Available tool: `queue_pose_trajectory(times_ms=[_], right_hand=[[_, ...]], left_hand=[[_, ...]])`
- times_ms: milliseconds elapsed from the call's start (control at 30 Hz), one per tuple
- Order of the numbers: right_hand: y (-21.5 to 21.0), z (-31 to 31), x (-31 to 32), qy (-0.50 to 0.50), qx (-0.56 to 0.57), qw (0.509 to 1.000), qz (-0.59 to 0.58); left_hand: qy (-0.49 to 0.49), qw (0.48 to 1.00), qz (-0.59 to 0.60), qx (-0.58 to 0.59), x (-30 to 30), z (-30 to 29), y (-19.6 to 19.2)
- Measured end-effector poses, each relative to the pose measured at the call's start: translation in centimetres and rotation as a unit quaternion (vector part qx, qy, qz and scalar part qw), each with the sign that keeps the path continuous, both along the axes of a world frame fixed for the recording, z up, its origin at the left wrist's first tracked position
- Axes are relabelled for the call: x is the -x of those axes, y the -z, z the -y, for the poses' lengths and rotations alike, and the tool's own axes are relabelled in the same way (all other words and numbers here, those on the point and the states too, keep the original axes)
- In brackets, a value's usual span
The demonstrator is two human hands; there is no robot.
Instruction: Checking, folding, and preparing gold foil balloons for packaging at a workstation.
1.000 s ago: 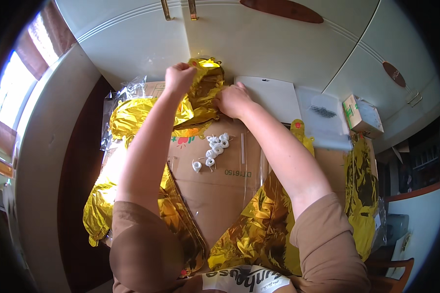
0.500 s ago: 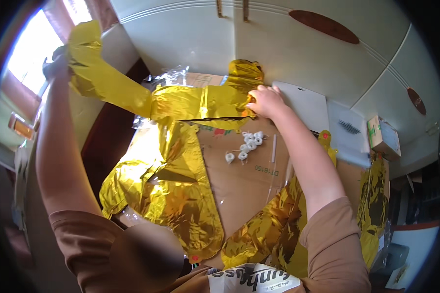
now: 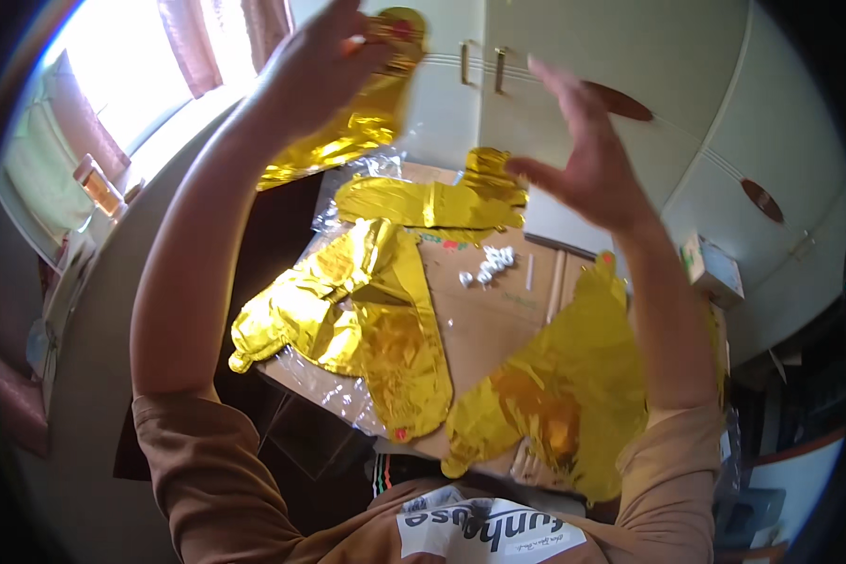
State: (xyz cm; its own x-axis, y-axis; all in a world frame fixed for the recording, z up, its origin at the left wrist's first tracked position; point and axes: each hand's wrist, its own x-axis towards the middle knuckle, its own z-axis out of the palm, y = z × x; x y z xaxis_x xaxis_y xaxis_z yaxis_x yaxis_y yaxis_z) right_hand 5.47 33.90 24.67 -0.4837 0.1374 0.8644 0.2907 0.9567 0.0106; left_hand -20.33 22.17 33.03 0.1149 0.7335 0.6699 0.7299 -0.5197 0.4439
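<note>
1. Gripping a gold foil balloon [image 3: 348,132] in my left hand [image 3: 324,56], raised high – fingers pinched on its top end by a small red spot, the rest of it hanging down and left past my wrist.
2. My right hand [image 3: 583,155] is up too, released, fingers spread, holding nothing – apart from the balloon, to its right.
3. Below both hands lies a cardboard sheet [image 3: 493,315] with more flat gold balloons on it: a long one [image 3: 423,200] just under my right hand, a crumpled one [image 3: 348,310] below my left forearm, another [image 3: 564,395] by my right elbow.
4. Small white bits [image 3: 489,266] sit on the cardboard, between my two forearms.
5. Clear plastic wrap [image 3: 324,390] under the cardboard's near-left edge.
6. White cupboard doors [image 3: 573,56] behind my right hand; window with curtain [image 3: 207,38] left of my left hand.
</note>
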Motion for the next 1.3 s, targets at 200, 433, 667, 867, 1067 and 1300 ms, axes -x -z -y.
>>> queue_pose_trajectory(times_ms=[200,433,667,867,1067,1300], right_hand=[[-8.6,7.3,-4.1,-0.040,0.315,0.923,0.217],[-6.8,5.1,-13.6,-0.027,0.421,0.885,0.197],[-5.7,8.7,-18.1,-0.031,0.429,0.898,0.090],[-6.8,9.1,-22.3,-0.004,0.396,0.918,0.037],[-6.3,8.2,-21.9,0.070,0.306,0.948,0.049],[-9.1,9.4,-21.6,0.161,0.347,0.924,0.023]], left_hand=[[0.121,0.991,-0.048,-0.027,-11.3,2.0,2.4],[0.106,0.969,-0.009,-0.224,-10.3,4.4,8.6],[-0.214,0.923,-0.123,0.296,7.9,4.7,31.9],[-0.216,0.885,-0.211,0.353,4.5,2.4,33.4],[-0.250,0.906,-0.242,0.242,7.8,3.6,33.5],[0.278,0.688,0.403,0.535,-15.4,1.6,22.1]])
